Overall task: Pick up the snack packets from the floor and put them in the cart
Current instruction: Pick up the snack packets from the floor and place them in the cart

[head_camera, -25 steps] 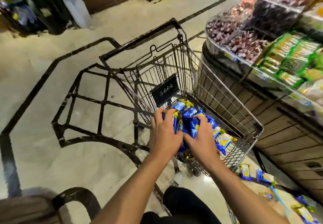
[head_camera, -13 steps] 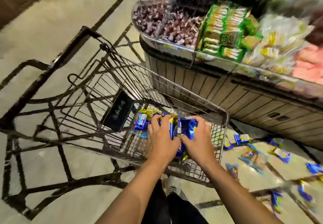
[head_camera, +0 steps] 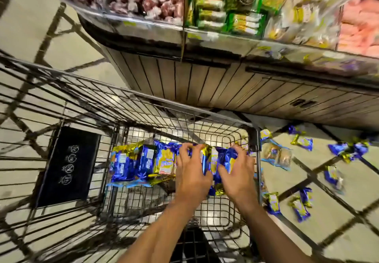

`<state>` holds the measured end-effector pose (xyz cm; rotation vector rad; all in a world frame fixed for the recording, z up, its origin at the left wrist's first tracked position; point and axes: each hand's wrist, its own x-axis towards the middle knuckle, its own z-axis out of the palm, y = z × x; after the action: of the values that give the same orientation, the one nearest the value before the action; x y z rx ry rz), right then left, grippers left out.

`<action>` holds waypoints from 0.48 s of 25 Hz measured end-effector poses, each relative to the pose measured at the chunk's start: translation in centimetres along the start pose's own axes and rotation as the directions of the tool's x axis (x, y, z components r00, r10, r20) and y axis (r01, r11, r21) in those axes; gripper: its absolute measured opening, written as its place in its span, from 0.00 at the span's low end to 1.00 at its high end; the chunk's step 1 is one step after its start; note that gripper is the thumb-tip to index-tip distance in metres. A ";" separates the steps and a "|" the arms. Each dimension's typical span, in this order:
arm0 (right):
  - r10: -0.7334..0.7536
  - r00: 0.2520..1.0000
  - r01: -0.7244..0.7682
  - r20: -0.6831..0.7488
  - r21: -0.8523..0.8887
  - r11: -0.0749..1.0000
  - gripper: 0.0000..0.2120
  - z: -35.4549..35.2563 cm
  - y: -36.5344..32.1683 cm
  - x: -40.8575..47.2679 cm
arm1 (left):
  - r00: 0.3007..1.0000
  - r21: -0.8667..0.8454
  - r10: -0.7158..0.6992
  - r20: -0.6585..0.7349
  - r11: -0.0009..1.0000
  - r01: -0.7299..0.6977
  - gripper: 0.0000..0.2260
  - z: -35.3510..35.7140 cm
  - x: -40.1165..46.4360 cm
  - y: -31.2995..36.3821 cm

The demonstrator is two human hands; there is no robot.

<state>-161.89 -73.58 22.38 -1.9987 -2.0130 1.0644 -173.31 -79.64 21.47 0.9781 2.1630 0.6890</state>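
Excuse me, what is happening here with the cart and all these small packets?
A person is gathering spilled snack packets into a wire shopping cart. Both hands are inside the basket: the left hand and the right hand grip a bunch of blue and gold packets between them, beside a row of packets already lying in the cart. More packets on the floor lie to the right, below a display counter.
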 end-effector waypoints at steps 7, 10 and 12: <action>-0.002 1.000 0.000 -0.016 -0.080 0.997 0.32 5.6 5.4 4.2 | 0.999 -0.045 0.000 0.044 0.999 0.002 0.31 7.9 4.7 -4.8; 0.034 0.998 -0.036 -0.048 -0.039 0.999 0.32 7.5 6.4 4.8 | 0.999 -0.048 0.014 0.036 0.999 -0.012 0.30 9.8 5.5 -5.8; 0.078 0.995 -0.079 -0.062 -0.010 0.997 0.32 8.5 6.9 5.4 | 1.000 -0.037 0.024 0.013 0.999 -0.023 0.30 10.8 6.0 -6.3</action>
<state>-161.42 -72.74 10.21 -2.1060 -1.9306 0.9943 -171.13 -76.48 8.13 0.9874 2.1229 0.7289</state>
